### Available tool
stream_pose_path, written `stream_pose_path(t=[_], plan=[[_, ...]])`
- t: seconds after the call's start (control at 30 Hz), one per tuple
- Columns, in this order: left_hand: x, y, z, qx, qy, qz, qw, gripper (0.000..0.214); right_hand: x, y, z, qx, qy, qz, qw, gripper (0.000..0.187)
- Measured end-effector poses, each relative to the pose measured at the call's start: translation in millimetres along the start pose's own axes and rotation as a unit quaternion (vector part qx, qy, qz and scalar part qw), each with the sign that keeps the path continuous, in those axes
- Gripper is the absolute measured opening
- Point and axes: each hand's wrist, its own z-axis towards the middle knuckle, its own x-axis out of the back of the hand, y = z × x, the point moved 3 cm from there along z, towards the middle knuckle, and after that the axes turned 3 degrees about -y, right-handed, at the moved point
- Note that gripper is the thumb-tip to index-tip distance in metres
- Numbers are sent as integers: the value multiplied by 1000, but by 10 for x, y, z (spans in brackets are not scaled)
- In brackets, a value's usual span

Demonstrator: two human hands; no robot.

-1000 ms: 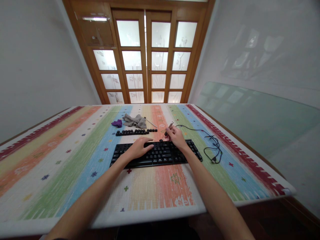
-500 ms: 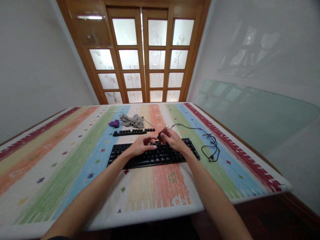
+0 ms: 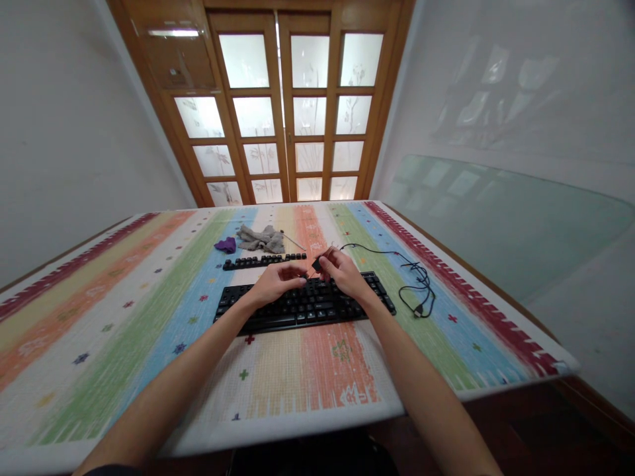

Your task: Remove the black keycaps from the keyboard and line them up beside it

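A black keyboard (image 3: 278,320) lies across the tablecloth under both hands. My right hand (image 3: 342,272) pinches a small black keycap puller (image 3: 316,264) with thin wires, held just above the keyboard's back edge. To its left, my left hand (image 3: 278,281) has thumb and fingers pinched together at the lower end of the wires. A tiny dark piece shows at its fingertips, too small to name for certain. Behind the keyboard, loose black keycaps (image 3: 258,262) stand in rows.
A grey cloth (image 3: 260,238) and a purple cloth (image 3: 225,245) lie beyond the keycaps, with a thin stick (image 3: 294,240) beside them. The keyboard's black cable (image 3: 417,281) is coiled at right. A striped tablecloth (image 3: 163,370) covers the table; wooden doors (image 3: 282,92) stand behind it.
Both hands have risen slightly from the keyboard, and the puller's wires now show between them. My left hand has shifted a little left and away from me.
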Motion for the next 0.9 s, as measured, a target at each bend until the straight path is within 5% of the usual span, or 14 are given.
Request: stream_pose_path(t=[0.27,0.63,0.9], plan=[[21,27,14,-40,58,44,997,30,-3,32,1,-6,62,-19,998,47],[154,-85,60,3,98,0,995,36,0,95,8,-26,79,-25,996,48],[222,-299,203,-12,75,196,978,23,24,69,2,-37,114,-45,992,43]])
